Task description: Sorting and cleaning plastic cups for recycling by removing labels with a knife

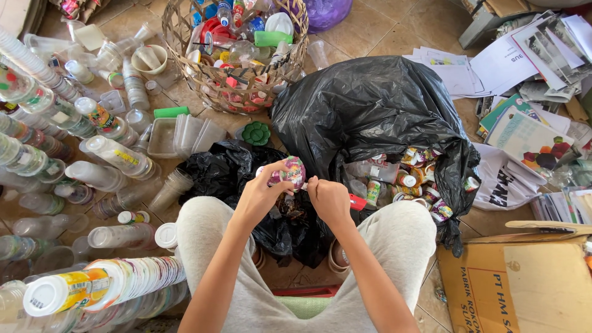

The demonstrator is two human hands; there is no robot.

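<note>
My left hand [262, 194] grips a small plastic cup with a pink and green printed lid [290, 171], held above my lap. My right hand [330, 198] pinches at the cup's right edge, fingertips touching it. Both hands hover over a small black plastic bag [222, 169] lying open between my knees. A large black bag [370, 111] sits just beyond, its mouth spilling several small printed cups [416, 179] to the right of my right hand.
A woven basket [203, 74] full of bottles and caps stands at the back. Stacks of clear plastic cups and bottles [92, 172] fill the left. Papers and booklets [530, 92] lie at the right, a cardboard box [524, 283] at the lower right.
</note>
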